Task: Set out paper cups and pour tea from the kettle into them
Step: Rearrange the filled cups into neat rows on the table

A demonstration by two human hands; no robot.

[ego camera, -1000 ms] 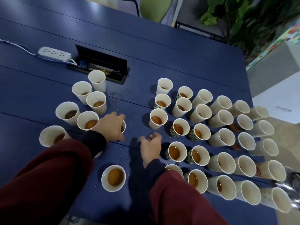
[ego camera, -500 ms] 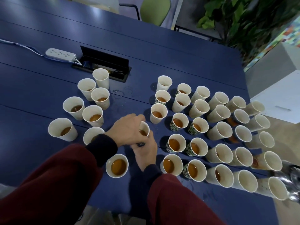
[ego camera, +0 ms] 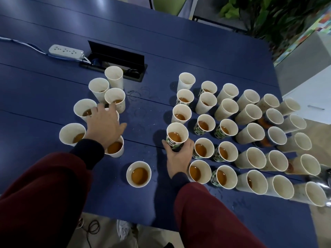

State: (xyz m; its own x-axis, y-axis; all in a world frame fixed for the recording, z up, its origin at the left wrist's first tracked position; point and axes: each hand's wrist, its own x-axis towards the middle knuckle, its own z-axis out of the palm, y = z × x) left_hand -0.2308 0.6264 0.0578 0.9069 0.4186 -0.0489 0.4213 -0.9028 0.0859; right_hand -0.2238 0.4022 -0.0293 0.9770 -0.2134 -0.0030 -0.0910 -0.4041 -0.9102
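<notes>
right hand (ego camera: 176, 159): holds tea cup (ego camera: 177, 136), maybe to line it up | left hand (ego camera: 104, 126): wide over cups (ego camera: 71, 133), maybe picking one

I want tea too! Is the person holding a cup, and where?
The right hand grips the patterned cup of tea around its lower part. The left hand, spread over other cups, grips nothing.

Dim, bluish sheen on tabletop (ego camera: 53, 20), edges warped

Blue table (ego camera: 179, 42), green chair (ego camera: 166, 4), leafy plant (ego camera: 268, 13)
</notes>
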